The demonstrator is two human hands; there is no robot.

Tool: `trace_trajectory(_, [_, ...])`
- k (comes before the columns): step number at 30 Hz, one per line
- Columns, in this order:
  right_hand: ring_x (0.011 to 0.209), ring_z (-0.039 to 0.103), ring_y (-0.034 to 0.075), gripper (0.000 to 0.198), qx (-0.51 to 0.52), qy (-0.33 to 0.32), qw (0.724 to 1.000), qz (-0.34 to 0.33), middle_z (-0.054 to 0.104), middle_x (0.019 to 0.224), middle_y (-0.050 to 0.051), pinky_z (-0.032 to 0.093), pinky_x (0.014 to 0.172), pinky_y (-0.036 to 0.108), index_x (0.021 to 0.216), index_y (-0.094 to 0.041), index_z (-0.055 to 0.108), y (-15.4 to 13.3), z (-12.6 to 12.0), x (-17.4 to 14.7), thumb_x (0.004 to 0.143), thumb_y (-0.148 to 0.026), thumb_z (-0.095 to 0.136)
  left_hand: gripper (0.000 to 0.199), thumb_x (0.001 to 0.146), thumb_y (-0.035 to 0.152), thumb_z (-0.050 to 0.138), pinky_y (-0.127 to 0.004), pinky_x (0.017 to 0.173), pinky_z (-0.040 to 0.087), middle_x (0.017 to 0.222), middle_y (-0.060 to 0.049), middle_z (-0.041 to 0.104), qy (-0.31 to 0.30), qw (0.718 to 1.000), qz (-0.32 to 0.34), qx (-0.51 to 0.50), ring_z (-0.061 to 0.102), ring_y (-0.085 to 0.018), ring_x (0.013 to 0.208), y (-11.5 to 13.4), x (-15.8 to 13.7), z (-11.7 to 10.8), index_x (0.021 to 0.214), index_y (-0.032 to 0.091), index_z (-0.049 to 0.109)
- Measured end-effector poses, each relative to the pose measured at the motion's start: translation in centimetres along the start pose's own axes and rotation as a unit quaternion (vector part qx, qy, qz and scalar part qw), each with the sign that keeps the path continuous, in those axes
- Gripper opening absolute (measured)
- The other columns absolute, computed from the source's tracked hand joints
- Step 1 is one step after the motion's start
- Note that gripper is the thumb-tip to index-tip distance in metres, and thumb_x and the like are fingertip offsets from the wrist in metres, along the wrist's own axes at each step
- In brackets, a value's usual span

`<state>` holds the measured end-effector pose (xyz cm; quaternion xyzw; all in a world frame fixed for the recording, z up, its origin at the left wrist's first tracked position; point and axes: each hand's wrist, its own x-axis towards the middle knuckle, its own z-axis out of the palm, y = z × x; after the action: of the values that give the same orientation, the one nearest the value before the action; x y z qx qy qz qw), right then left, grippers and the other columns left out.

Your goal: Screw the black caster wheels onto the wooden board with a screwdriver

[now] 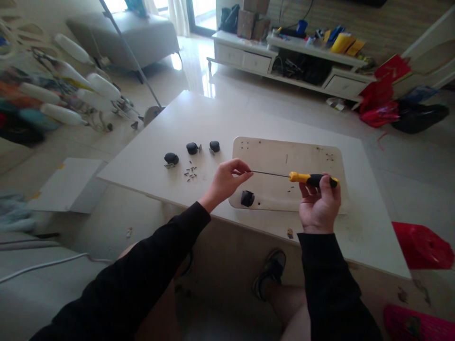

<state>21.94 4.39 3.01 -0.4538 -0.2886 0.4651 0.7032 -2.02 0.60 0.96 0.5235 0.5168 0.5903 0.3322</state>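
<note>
A screwdriver (pixel 300 177) with a yellow and black handle lies level above a pale rounded board (pixel 273 156). My right hand (pixel 320 203) is wrapped round its handle, palm up. At the tip of its long shaft, my left hand (pixel 232 175) pinches with thumb and fingers; whether a screw is also there is too small to tell. One black caster (pixel 247 198) sits on the board's near left corner. Left of the board stand three more casters, one of them a black caster (pixel 171 159) with a metal plate. Several small screws (pixel 191 174) lie scattered near them.
The white table (pixel 149 137) carries all this, its near edge in front of my legs. Beyond it is a low white cabinet (pixel 241 57) with boxes and tools. A red stool (pixel 423 246) stands at the right, a white box (pixel 71 184) at the left.
</note>
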Motion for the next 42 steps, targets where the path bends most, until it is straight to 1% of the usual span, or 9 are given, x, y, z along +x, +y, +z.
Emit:
trace_trajectory(11, [0.073, 0.074, 0.012, 0.057, -0.021, -0.018, 0.999, -0.021, 0.069, 0.087, -0.006, 0.065, 0.062, 0.026, 0.1, -0.024, 0.064, 0.0, 0.3, -0.3, 0.064, -0.056, 0.095, 0.007, 0.082, 0.028, 0.083, -0.034, 0.08, 0.06, 0.083, -0.003, 0.081, -0.019, 0.996, 0.02, 0.079, 0.073, -0.017, 0.078, 0.6, -0.3, -1.3, 0.083, 0.021, 0.081])
trace_trajectory(16, [0.072, 0.073, 0.013, 0.06, -0.018, -0.012, 1.0, 0.02, 0.065, 0.082, -0.008, 0.067, 0.064, 0.029, 0.093, -0.023, 0.057, 0.3, 0.0, 0.1, 0.067, -0.067, 0.089, 0.01, 0.081, 0.026, 0.084, -0.034, 0.081, 0.059, 0.087, -0.003, 0.081, -0.042, 0.996, 0.025, 0.076, 0.074, -0.017, 0.082, 0.4, -0.4, -1.2, 0.088, 0.021, 0.079])
trace_trajectory(20, [0.077, 0.075, 0.015, 0.05, -0.002, -0.028, 0.999, 0.043, 0.068, 0.084, -0.006, 0.068, 0.066, 0.031, 0.095, -0.023, 0.058, 0.1, -0.1, 0.0, 0.069, -0.054, 0.087, 0.012, 0.084, 0.026, 0.083, -0.032, 0.08, 0.057, 0.088, -0.003, 0.08, -0.038, 0.997, 0.034, 0.062, 0.073, -0.016, 0.083, 0.1, -0.4, -0.9, 0.091, 0.02, 0.076])
trace_trajectory(22, [0.08, 0.076, 0.017, 0.046, -0.014, -0.026, 0.999, 0.027, 0.069, 0.085, -0.004, 0.067, 0.066, 0.032, 0.096, -0.023, 0.059, -0.1, 0.0, -0.1, 0.07, -0.049, 0.085, 0.021, 0.084, 0.026, 0.083, -0.031, 0.081, 0.056, 0.097, -0.004, 0.08, -0.049, 0.997, 0.037, 0.052, 0.073, -0.016, 0.086, 0.0, -0.4, -0.9, 0.102, 0.02, 0.074])
trace_trajectory(26, [0.08, 0.076, 0.017, 0.047, -0.042, 0.016, 0.998, -0.038, 0.069, 0.085, -0.004, 0.066, 0.063, 0.031, 0.1, -0.025, 0.057, -0.7, 0.1, 0.1, 0.073, -0.053, 0.083, 0.057, 0.077, 0.027, 0.088, -0.031, 0.081, 0.055, 0.126, -0.009, 0.075, -0.09, 0.994, 0.024, 0.063, 0.072, -0.017, 0.098, 0.2, -0.4, -1.6, 0.129, 0.022, 0.065])
trace_trajectory(30, [0.096, 0.079, 0.023, 0.043, -0.081, 0.06, 0.989, -0.106, 0.073, 0.095, 0.0, 0.063, 0.059, 0.027, 0.101, -0.029, 0.05, -1.6, -0.2, 0.4, 0.077, -0.05, 0.08, 0.05, 0.075, 0.024, 0.087, -0.036, 0.092, 0.056, 0.124, -0.008, 0.073, -0.218, 0.968, 0.007, 0.12, 0.069, -0.023, 0.112, 0.3, -1.0, -2.2, 0.122, 0.022, 0.07])
trace_trajectory(32, [0.102, 0.078, 0.025, 0.042, -0.096, 0.059, 0.983, -0.143, 0.073, 0.101, 0.001, 0.062, 0.056, 0.026, 0.103, -0.029, 0.049, -2.0, -0.2, 0.1, 0.079, -0.048, 0.079, 0.054, 0.072, 0.025, 0.089, -0.039, 0.096, 0.056, 0.123, -0.007, 0.072, -0.259, 0.955, 0.016, 0.146, 0.068, -0.024, 0.113, 0.0, -1.3, -2.1, 0.123, 0.023, 0.07])
trace_trajectory(37, [0.096, 0.077, 0.021, 0.041, -0.13, 0.002, 0.972, -0.197, 0.069, 0.099, 0.0, 0.064, 0.059, 0.029, 0.109, -0.029, 0.05, -2.2, 0.4, -1.3, 0.082, -0.047, 0.075, 0.059, 0.072, 0.034, 0.092, -0.039, 0.095, 0.057, 0.123, -0.008, 0.069, -0.262, 0.943, 0.028, 0.204, 0.067, -0.024, 0.108, -1.1, -2.0, -1.2, 0.125, 0.025, 0.069])
trace_trajectory(42, [0.095, 0.077, 0.02, 0.041, -0.146, -0.03, 0.969, -0.196, 0.069, 0.102, 0.002, 0.063, 0.061, 0.029, 0.111, -0.03, 0.05, -1.6, 0.8, -2.1, 0.083, -0.048, 0.075, 0.047, 0.077, 0.042, 0.089, -0.042, 0.095, 0.056, 0.117, -0.008, 0.067, -0.265, 0.927, 0.031, 0.263, 0.066, -0.026, 0.105, -1.0, -2.4, -0.1, 0.116, 0.024, 0.071])
